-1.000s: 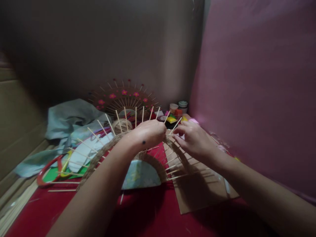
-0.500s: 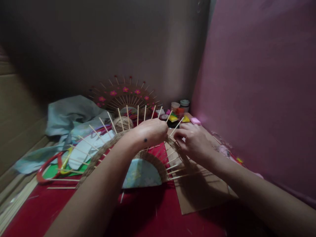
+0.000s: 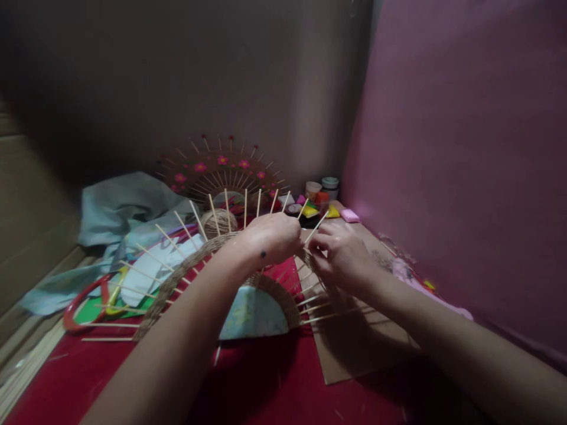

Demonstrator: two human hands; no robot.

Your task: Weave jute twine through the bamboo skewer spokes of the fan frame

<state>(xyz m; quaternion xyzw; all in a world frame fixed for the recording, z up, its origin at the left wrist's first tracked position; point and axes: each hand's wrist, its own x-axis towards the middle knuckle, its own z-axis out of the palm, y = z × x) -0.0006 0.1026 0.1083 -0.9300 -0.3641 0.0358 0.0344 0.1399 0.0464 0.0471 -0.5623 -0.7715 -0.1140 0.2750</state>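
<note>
A half-round fan of thin wooden sticks [image 3: 245, 209] with twine woven between them [image 3: 165, 289] stands over the red surface. Its inner half-disc [image 3: 252, 313] is covered in pale blue flowered cloth. My left hand [image 3: 277, 236] is closed over the upper part of the outer woven band; its fingertips are hidden behind the hand. Just right of it, my right hand [image 3: 343, 254] pinches at the twine band beside one of the right-hand sticks. The exact strand between those fingers is too small to make out. A ball of twine [image 3: 220, 221] sits behind the fan.
A finished-looking fan with pink flowers [image 3: 221, 160] leans on the back wall. Scissors with red-orange handles [image 3: 71, 313] and pale cloth [image 3: 128, 203] lie left. Cardboard [image 3: 349, 354] lies under the right side. Small jars [image 3: 330, 186] and coloured packets [image 3: 310, 211] stand at the back.
Both hands stay at the band, with the right fingers drawn slightly closer to the left hand. The view has shifted a little; nothing has been let go.
</note>
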